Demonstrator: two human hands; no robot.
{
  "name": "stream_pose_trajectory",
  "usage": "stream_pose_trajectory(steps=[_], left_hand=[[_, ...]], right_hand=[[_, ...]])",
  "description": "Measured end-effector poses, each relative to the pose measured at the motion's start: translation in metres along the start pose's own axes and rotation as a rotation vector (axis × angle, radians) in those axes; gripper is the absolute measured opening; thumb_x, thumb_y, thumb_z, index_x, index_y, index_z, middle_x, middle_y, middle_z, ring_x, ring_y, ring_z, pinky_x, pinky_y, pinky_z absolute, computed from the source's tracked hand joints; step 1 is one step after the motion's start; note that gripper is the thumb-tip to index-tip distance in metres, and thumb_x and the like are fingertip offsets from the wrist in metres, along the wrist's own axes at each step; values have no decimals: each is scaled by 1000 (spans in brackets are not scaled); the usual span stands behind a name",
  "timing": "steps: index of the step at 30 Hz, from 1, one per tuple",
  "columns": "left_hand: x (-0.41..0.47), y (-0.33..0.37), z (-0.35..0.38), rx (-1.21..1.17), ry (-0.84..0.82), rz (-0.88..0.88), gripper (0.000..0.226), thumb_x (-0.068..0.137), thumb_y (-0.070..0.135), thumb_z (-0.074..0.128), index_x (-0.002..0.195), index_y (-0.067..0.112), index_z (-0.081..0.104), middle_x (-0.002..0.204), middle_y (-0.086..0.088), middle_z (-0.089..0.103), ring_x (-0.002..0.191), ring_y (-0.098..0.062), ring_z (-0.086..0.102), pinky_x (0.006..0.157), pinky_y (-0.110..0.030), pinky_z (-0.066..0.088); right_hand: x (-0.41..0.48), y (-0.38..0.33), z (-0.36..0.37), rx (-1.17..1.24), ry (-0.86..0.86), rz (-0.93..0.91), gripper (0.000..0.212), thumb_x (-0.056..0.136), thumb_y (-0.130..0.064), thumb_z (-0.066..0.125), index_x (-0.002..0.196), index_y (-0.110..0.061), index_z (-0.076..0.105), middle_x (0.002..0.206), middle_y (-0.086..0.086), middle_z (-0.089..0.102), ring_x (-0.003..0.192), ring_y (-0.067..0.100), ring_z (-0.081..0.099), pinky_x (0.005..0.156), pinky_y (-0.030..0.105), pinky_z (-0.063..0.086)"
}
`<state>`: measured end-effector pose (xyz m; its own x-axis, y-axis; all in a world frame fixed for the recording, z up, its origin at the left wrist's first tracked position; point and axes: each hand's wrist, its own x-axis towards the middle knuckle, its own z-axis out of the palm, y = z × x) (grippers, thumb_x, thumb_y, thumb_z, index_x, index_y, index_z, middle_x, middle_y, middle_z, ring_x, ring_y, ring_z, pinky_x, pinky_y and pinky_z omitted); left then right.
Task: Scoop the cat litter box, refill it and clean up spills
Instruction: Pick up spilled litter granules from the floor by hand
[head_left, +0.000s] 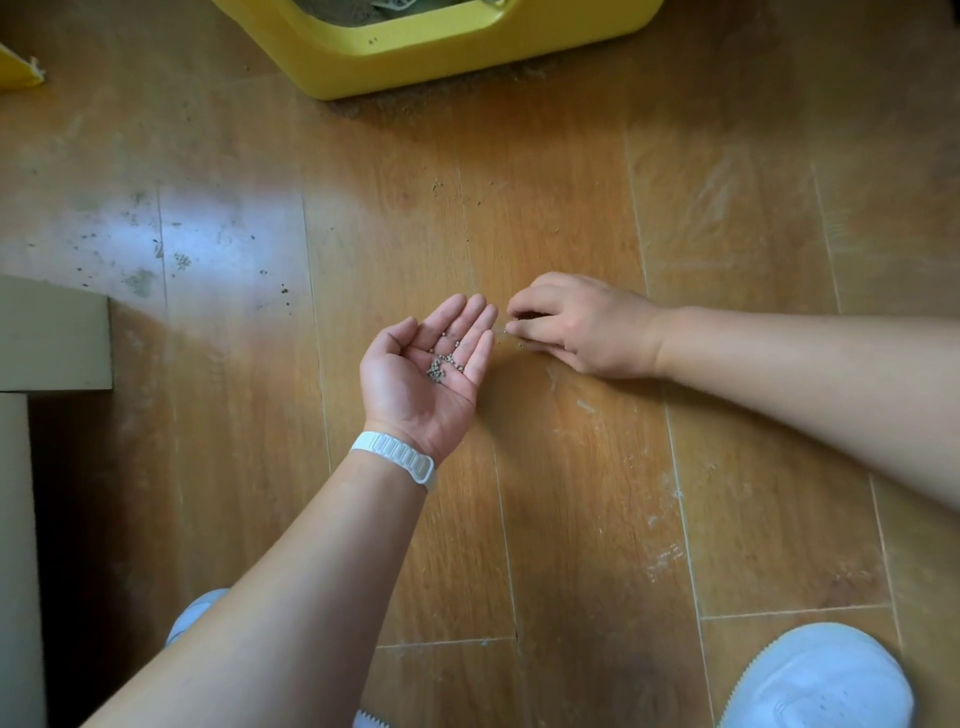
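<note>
Several litter grains (442, 362) lie in the left hand (415, 387), right hand (576, 327) pinching alongside.

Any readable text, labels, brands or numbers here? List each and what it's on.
None readable. No print shows on the yellow litter box, the white wristband, the white shoe, the litter granules or the wooden floor.

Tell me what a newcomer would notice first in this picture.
The left hand, palm up in the middle, carries a small pile of litter grains. Beside it, the right hand pinches more grains off the wooden floor. A yellow litter box stands at the top edge.
</note>
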<state>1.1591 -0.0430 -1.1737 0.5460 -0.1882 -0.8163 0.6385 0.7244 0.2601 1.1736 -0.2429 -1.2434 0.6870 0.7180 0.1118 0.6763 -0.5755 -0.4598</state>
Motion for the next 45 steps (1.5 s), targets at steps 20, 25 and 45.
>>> stream_pose_trajectory(steps=[20,25,45], left_hand=[[13,1,9,26,15,11,46,98,23,31,111,-4,65,114,-22,69,107,-33,68,100,-38,50],[14,3,12,21,7,13,46,98,23,31,109,-5,66,113,-23,69,106,-34,68,97,-38,51],[5,-3,-1,-85,-148,-54,54,97,24,30,99,-10,72,119,-28,65,113,-38,63,110,-45,38]], right_hand=[[6,3,2,-111,-2,-4,18,85,-1,37,78,-2,53,82,15,52,73,32,50,53,39,47],[9,-4,4,-153,35,32,17,87,-1,38,75,-3,50,76,17,49,68,32,49,51,39,43],[40,-94,1,142,240,50,15,82,8,51,83,4,65,84,21,58,74,38,55,61,51,50]])
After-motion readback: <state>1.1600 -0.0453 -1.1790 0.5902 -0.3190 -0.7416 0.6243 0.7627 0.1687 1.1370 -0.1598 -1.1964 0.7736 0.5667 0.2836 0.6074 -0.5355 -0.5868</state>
